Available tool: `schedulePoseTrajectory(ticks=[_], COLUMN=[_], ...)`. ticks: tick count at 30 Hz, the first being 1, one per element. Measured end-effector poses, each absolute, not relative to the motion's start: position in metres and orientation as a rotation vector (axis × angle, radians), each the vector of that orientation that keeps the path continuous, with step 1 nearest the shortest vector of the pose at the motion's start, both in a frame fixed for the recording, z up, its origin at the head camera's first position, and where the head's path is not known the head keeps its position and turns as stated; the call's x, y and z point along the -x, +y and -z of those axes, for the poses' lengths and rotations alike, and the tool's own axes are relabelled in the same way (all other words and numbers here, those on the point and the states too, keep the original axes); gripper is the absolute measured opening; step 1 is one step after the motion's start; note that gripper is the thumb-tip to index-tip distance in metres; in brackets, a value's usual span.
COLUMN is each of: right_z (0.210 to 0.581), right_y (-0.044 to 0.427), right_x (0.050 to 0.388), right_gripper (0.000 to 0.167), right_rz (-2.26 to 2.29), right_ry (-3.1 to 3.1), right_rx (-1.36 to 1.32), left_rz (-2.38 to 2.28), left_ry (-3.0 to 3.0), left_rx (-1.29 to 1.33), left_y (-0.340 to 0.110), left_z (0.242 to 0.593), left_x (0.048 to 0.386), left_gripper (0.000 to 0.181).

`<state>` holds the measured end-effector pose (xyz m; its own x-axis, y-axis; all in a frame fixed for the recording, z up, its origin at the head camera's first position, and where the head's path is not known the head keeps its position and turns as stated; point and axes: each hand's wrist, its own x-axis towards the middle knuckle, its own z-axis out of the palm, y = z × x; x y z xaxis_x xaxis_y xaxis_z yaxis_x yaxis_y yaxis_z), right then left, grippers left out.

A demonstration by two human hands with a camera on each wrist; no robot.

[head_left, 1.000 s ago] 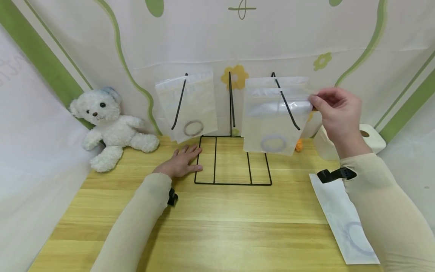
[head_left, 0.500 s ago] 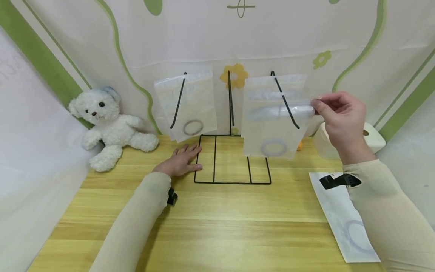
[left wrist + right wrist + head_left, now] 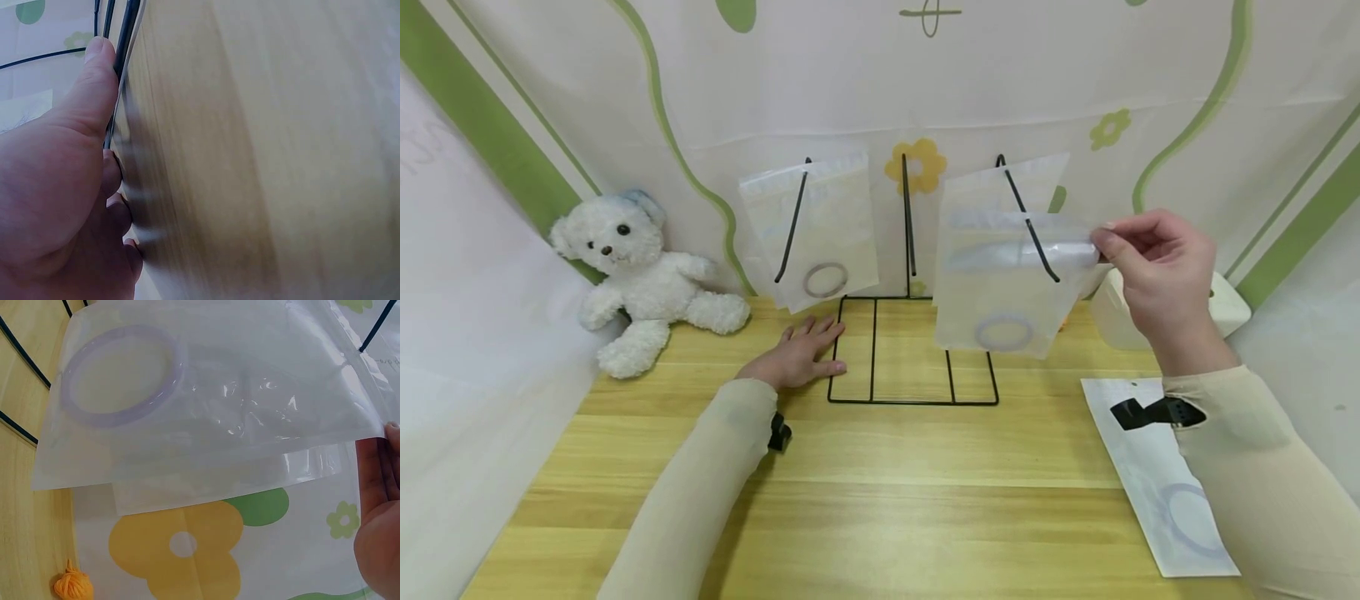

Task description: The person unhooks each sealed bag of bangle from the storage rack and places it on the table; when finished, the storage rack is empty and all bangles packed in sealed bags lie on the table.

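A clear zip bag with a pale purple ring inside hangs on the right arm of the black wire rack. My right hand pinches this bag's upper right edge between thumb and fingers. Behind it, another clear bag hangs on the same arm, tilted. On the rack's left arm are overlapping bags, the front one with a brownish ring. My left hand lies with spread, straight fingers on the table, its fingertips and thumb at the left side of the rack's base.
Under my right forearm lies a long white packet with a purple ring showing. A white teddy bear sits at back left. A white tissue box and an orange yarn ball are at back right. The rack's middle arm carries no bag.
My right hand has moved slightly right and down, drawing the front bag outward along the arm. The gap between the tops of the two bags has widened. My left hand stays put.
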<state>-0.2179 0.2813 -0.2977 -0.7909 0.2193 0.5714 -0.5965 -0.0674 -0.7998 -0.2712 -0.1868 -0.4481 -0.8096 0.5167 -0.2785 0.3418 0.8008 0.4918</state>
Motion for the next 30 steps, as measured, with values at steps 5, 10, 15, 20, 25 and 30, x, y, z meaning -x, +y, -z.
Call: schedulePoseTrajectory(ticks=[5, 10, 15, 20, 25, 30], right_z=[0.3, 0.302, 0.304, 0.303, 0.304, 0.304], right_y=[0.282, 0.282, 0.284, 0.284, 0.284, 0.285], right_x=[0.214, 0.209, 0.202, 0.196, 0.191, 0.185], right_gripper=[0.008, 0.007, 0.008, 0.01, 0.008, 0.009], right_rz=[-1.919, -1.923, -1.972, -1.939, -1.957, -1.987], right_ry=[-1.622, -1.595, -1.575, -1.576, -1.524, -1.497], right_rx=[-0.436, -0.485, -0.498, -0.5, -0.524, -0.52], left_rz=[-0.547, -0.584, -0.62, -0.597, -0.597, -0.598], left_ry=[2.593, 2.586, 2.585, 2.603, 2.605, 2.606], left_rx=[-0.647, -0.659, -0.671, -0.667, -0.644, -0.656], left_y=[-0.183, -0.184, -0.192, -0.195, -0.194, -0.195], left_z=[0.437, 0.441, 0.459, 0.471, 0.47, 0.471], left_x=[0.263, 0.265, 0.275, 0.283, 0.283, 0.284], left_gripper=[0.085, 0.088, 0.099, 0.101, 0.096, 0.099])
